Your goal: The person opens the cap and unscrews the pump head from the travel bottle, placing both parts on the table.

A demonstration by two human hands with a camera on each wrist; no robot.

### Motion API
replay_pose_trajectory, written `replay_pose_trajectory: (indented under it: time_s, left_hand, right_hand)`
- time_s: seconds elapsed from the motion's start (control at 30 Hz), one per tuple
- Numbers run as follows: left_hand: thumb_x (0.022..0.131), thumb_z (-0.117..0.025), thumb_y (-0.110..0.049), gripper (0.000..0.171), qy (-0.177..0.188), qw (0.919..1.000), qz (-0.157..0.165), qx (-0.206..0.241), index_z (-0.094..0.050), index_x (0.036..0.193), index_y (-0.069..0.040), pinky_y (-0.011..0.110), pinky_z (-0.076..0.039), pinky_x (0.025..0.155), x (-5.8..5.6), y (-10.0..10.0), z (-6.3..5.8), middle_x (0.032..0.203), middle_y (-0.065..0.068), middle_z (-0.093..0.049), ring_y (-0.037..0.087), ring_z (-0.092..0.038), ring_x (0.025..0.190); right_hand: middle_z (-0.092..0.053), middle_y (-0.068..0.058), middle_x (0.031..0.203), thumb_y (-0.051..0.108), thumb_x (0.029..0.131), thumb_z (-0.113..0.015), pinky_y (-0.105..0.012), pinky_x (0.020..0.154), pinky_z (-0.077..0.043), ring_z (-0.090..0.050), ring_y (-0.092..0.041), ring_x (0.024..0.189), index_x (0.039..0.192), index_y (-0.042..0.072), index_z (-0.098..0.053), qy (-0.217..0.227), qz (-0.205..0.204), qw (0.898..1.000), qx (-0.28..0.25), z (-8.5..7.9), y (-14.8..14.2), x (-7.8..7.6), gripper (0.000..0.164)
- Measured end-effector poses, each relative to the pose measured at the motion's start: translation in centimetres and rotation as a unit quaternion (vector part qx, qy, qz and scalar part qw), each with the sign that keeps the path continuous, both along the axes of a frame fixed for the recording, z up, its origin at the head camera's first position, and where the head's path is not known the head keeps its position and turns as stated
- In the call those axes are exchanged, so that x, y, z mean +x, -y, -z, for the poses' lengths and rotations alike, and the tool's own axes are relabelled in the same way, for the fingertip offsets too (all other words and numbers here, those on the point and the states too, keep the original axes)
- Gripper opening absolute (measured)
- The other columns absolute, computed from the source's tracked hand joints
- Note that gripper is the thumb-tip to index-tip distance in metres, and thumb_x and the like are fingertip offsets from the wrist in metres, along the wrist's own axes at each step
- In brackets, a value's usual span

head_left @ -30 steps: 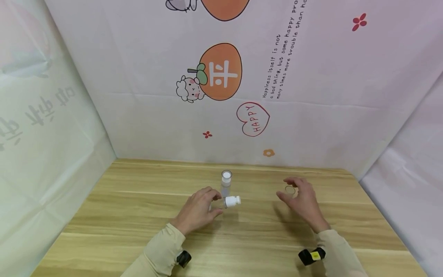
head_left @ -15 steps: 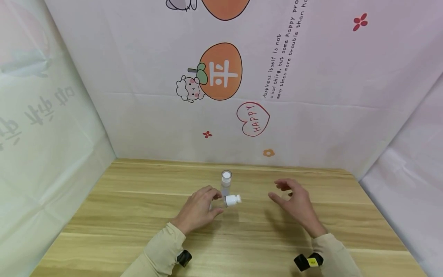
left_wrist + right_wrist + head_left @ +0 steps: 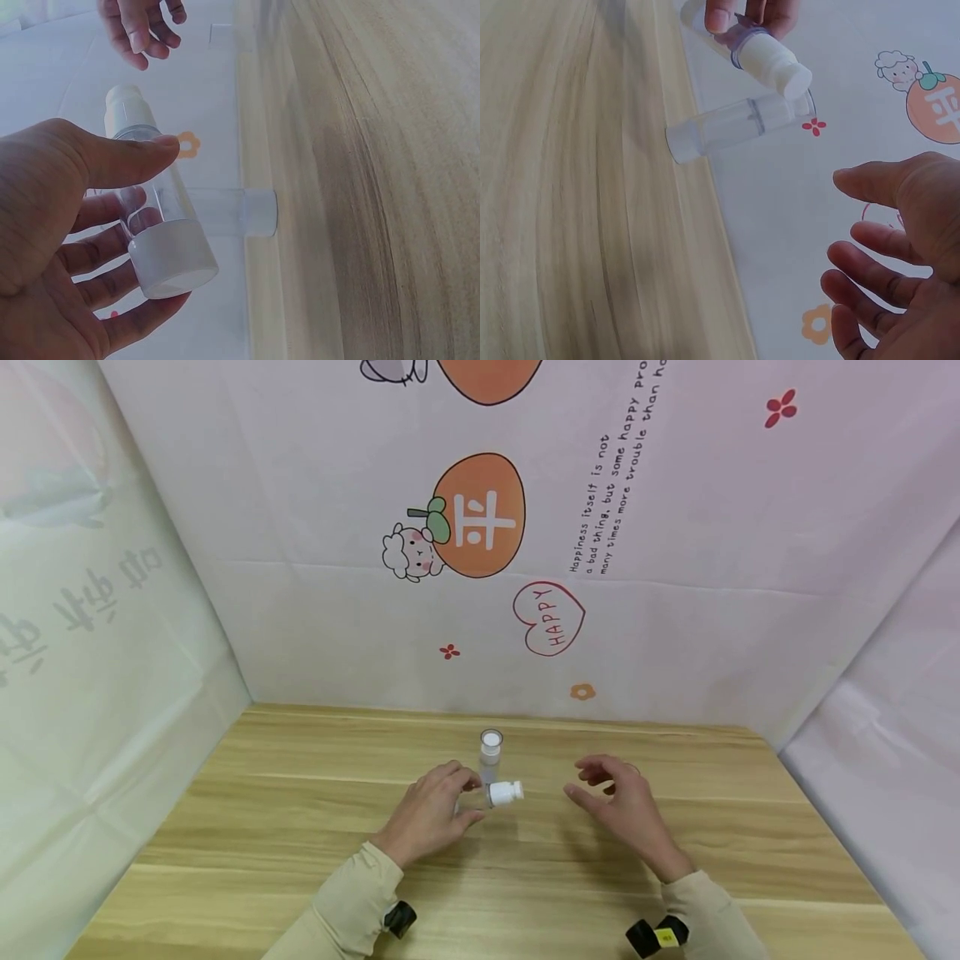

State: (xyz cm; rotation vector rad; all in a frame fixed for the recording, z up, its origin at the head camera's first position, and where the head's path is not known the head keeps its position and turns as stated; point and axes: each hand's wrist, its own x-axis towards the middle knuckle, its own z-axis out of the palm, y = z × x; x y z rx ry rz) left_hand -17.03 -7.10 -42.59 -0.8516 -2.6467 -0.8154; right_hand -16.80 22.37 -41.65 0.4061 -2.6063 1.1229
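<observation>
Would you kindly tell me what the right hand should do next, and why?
I'd probably bring the empty right hand to the white top of the clear bottle and pinch it, since the left hand holds the bottle with that top pointing toward the right hand.

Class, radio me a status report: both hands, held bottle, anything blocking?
Left hand grips bottle, tilted, white top toward right hand. Right hand empty. Second bottle upright behind; nothing seen blocking.

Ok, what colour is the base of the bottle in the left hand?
White; the base shows best in the left wrist view.
</observation>
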Motion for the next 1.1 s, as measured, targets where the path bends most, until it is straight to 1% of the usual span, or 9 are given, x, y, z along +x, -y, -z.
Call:
replay_pose_trajectory:
  time_s: [0.13,0.23,0.33,0.43,0.57,0.73,0.87,1.1]
  left_hand:
    - [0.083,-0.086,-0.021,0.034,-0.002,1.0,0.0,-0.001,-0.071,0.108,-0.004,0.034,-0.055,0.071,0.0,-0.1,0.0,0.102,0.006,-0.067,0.018,-0.064,0.089]
    - [0.083,-0.086,-0.021,0.034,-0.002,1.0,-0.001,-0.002,-0.071,0.108,-0.005,0.034,-0.055,0.071,0.1,-0.1,0.0,0.102,0.006,-0.067,0.018,-0.064,0.088]
    - [0.083,-0.086,-0.022,0.034,-0.002,1.0,-0.002,-0.004,-0.071,0.108,-0.005,0.034,-0.055,0.071,0.0,-0.1,0.0,0.102,0.006,-0.067,0.018,-0.064,0.089]
    - [0.083,-0.086,-0.022,0.033,-0.002,1.0,-0.004,-0.006,-0.071,0.108,-0.005,0.034,-0.055,0.071,0.0,-0.2,0.0,0.102,0.005,-0.067,0.018,-0.064,0.09]
    - [0.084,-0.086,-0.023,0.033,-0.001,1.0,-0.005,-0.007,-0.071,0.108,-0.006,0.035,-0.055,0.071,0.0,-0.2,0.0,0.102,0.006,-0.067,0.018,-0.064,0.09]
    - [0.084,-0.086,-0.024,0.033,-0.003,1.0,-0.005,-0.005,-0.071,0.107,-0.006,0.035,-0.055,0.071,0.0,-0.2,-0.1,0.101,0.006,-0.067,0.018,-0.064,0.09]
    - [0.084,-0.086,-0.024,0.033,-0.005,1.0,-0.003,-0.004,-0.071,0.107,-0.006,0.034,-0.055,0.07,0.1,-0.2,-0.1,0.101,0.006,-0.067,0.019,-0.064,0.089]
    - [0.082,-0.087,-0.023,0.033,-0.008,1.0,-0.001,-0.001,-0.071,0.106,-0.006,0.033,-0.054,0.069,0.1,-0.2,-0.1,0.1,0.006,-0.067,0.019,-0.064,0.088]
  right_hand:
    - [-0.069,-0.008,0.099,0.019,0.089,-0.081,-0.033,0.074,-0.05,-0.064,-0.024,0.094,0.115,0.006,-0.069,0.014,-0.014,1.0,-0.007,0.1,0.6,0.1,0.032]
    - [-0.069,-0.004,0.098,0.021,0.091,-0.079,-0.031,0.074,-0.051,-0.064,-0.022,0.093,0.116,0.006,-0.068,0.024,-0.021,0.999,-0.011,0.1,1.0,0.1,0.031]
    - [-0.069,-0.001,0.096,0.022,0.093,-0.076,-0.03,0.074,-0.052,-0.063,-0.018,0.092,0.116,0.006,-0.068,0.024,-0.028,0.999,-0.012,0.1,1.4,0.2,0.029]
    - [-0.068,0.0,0.095,0.022,0.095,-0.074,-0.031,0.073,-0.052,-0.063,-0.017,0.091,0.116,0.006,-0.068,0.022,-0.036,0.999,-0.018,0.0,1.7,0.3,0.027]
    - [-0.068,-0.001,0.095,0.02,0.097,-0.072,-0.033,0.074,-0.054,-0.064,-0.019,0.09,0.116,0.005,-0.068,0.025,-0.045,0.998,-0.029,-0.2,2.2,0.4,0.025]
    - [-0.068,-0.001,0.097,0.021,0.1,-0.068,-0.033,0.076,-0.055,-0.064,-0.018,0.09,0.117,0.005,-0.067,0.042,-0.057,0.997,-0.036,-0.4,2.6,0.4,0.024]
    - [-0.068,-0.001,0.099,0.023,0.102,-0.064,-0.033,0.078,-0.055,-0.063,-0.018,0.092,0.12,0.004,-0.066,0.053,-0.07,0.995,-0.038,-0.6,2.9,0.6,0.026]
    - [-0.067,-0.001,0.101,0.025,0.102,-0.064,-0.034,0.079,-0.055,-0.064,-0.018,0.093,0.122,0.005,-0.064,0.068,-0.091,0.993,-0.041,-0.5,3.6,0.5,0.029]
